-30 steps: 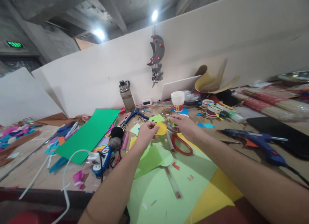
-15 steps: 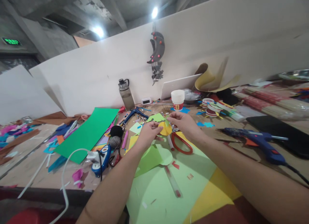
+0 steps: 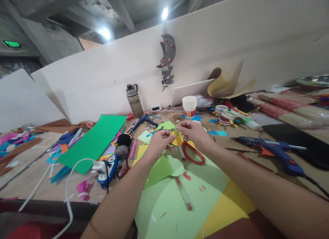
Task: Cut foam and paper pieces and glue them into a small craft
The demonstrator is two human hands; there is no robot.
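Yellow paper disc (image 3: 177, 140), above the red scissors (image 3: 193, 153), is pinched between left hand (image 3: 158, 143) and right hand (image 3: 195, 132). A second ago only the left held it; the right has since pressed a green strip (image 3: 177, 131) to its edge.

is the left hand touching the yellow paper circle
Touching. The head view shows the left hand pinching the edge of the yellow paper circle, with its fingertips overlapping the paper and no gap.
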